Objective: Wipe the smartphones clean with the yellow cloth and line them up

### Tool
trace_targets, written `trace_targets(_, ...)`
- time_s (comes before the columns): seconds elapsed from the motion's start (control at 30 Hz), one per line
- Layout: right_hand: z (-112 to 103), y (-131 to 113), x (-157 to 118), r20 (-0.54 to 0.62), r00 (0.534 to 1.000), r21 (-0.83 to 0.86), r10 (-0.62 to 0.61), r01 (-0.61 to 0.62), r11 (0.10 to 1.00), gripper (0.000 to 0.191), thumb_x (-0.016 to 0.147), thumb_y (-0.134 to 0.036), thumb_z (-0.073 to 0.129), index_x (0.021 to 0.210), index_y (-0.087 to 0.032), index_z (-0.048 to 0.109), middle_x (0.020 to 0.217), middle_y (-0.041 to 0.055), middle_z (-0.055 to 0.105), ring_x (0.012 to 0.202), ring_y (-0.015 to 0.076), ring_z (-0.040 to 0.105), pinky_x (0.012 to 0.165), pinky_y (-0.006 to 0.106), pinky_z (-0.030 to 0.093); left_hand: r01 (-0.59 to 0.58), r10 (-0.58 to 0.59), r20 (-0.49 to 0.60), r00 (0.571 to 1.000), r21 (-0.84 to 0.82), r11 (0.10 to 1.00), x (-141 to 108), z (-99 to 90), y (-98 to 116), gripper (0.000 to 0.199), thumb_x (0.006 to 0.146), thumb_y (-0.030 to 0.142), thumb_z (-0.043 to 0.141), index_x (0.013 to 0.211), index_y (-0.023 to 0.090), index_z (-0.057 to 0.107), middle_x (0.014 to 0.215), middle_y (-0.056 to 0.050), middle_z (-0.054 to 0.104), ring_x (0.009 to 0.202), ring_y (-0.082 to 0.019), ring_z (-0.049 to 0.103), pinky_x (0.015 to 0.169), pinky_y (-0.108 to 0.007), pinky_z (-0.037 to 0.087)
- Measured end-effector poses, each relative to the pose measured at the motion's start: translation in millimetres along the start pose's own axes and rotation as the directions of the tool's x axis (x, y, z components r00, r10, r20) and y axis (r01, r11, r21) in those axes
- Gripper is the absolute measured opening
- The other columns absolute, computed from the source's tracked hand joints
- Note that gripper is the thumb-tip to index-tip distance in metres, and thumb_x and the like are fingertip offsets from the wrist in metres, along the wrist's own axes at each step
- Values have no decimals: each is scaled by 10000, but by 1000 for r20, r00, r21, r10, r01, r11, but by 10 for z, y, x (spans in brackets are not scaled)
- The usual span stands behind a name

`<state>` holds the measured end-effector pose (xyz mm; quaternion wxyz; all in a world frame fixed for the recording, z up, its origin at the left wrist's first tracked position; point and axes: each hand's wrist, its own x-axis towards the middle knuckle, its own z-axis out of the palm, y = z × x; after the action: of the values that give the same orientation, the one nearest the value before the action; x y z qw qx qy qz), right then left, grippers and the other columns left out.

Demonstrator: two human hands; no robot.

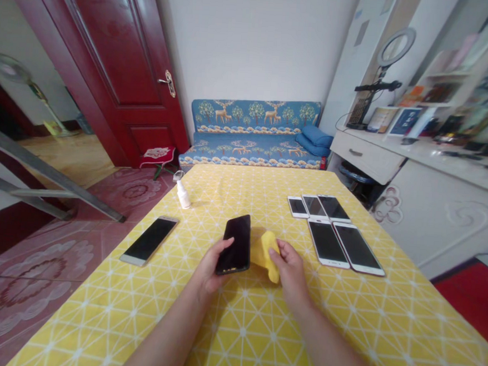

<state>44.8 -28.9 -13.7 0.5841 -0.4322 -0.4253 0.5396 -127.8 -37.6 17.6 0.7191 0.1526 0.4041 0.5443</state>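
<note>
A black phone (238, 246) is held above the middle of the table by my left hand (214, 263), with the thumb over its left edge and the screen facing up. Just right of it, my right hand (290, 267) pinches a yellow cloth (269, 257), which hangs beside the phone's right edge. On the left part of the table lies a gold-edged phone (149, 240) with a dark screen. Behind it stands a small white spray bottle (182, 194). Several white-framed phones (329, 243) lie side by side in two rows at the right.
The table has a yellow patterned cloth cover (242, 333). Past its far edge is a blue sofa (251, 133) with folded blue cushions. A white dresser (371, 155) with a ring lamp stands at the right. A red door (123, 46) and metal ladder legs (52, 181) are at the left.
</note>
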Motion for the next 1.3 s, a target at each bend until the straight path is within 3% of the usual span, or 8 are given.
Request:
trace_targets(0.17, -39, 14, 29, -129, 992, 105, 16, -2, 994, 352, 689, -406, 734, 944, -179, 647, 863, 29, 689, 727, 164, 626, 632, 252, 479, 46, -31, 201, 979, -71, 996, 8, 61, -67, 419, 885, 324, 488, 1198, 58, 568, 996, -181, 712, 928, -254, 681, 735, -317, 541)
trace_targets(0.37, -56, -83, -43, -151, 967, -131, -203, 184, 974, 260, 821, -391, 623, 1014, -217, 645, 943, 31, 662, 799, 164, 612, 687, 276, 482, 10, -7, 172, 985, -15, 1000, -30, 154, -135, 520, 915, 468, 395, 1184, 67, 587, 921, -164, 724, 808, -237, 695, 759, -333, 524)
trace_targets(0.5, 78, -184, -240, 295, 815, -430, -498, 579, 693, 200, 885, -247, 547, 1044, -234, 667, 980, 52, 633, 926, 185, 576, 812, 329, 454, 2, 6, 89, 996, -83, 997, -59, 171, -155, 435, 921, 443, 399, 1030, 98, 642, 851, -102, 719, 732, -194, 678, 703, -300, 526)
trace_targets(0.6, 233, -221, -384, 619, 628, -460, -471, 776, 431, 260, 900, -179, 503, 1099, -255, 651, 926, 47, 626, 881, 186, 552, 807, 367, 427, 64, -52, 103, 993, -116, 991, -73, 140, -159, 409, 892, 449, 454, 810, 97, 646, 731, -88, 688, 659, -173, 651, 653, -270, 524)
trace_targets(0.67, 296, -219, -417, 684, 575, -483, -449, 818, 311, 261, 908, -170, 484, 1097, -249, 646, 877, 42, 619, 839, 185, 536, 802, 383, 409, 79, -66, 112, 991, -115, 990, -83, 131, -161, 390, 867, 451, 493, 699, 121, 617, 633, -63, 650, 584, -159, 621, 594, -256, 514)
trace_targets(0.87, 176, -157, -215, 559, 639, -639, -528, 738, 217, 306, 929, -165, 442, 1186, -205, 604, 867, 66, 598, 818, 195, 522, 732, 362, 405, 41, -38, 102, 994, -22, 999, -136, 212, -194, 377, 885, 439, 480, 889, 108, 660, 757, -82, 705, 632, -178, 649, 645, -282, 513)
trace_targets(1.07, -34, -152, -27, 283, 750, -694, -598, 591, 412, 369, 953, -200, 393, 1294, -230, 531, 948, 77, 564, 863, 197, 540, 750, 357, 456, 219, -256, 304, 918, 152, 964, -163, 186, -264, 546, 904, 522, 388, 991, 56, 659, 846, -174, 713, 700, -235, 679, 711, -380, 521)
trace_targets(1.3, -85, -275, -40, 230, 747, -614, -624, 609, 502, 397, 951, -198, 409, 1333, -257, 499, 976, 65, 527, 897, 179, 548, 764, 319, 473, 259, -364, 368, 856, 304, 917, -194, 154, -290, 576, 867, 563, 450, 961, 42, 676, 916, -189, 698, 718, -197, 677, 697, -306, 514)
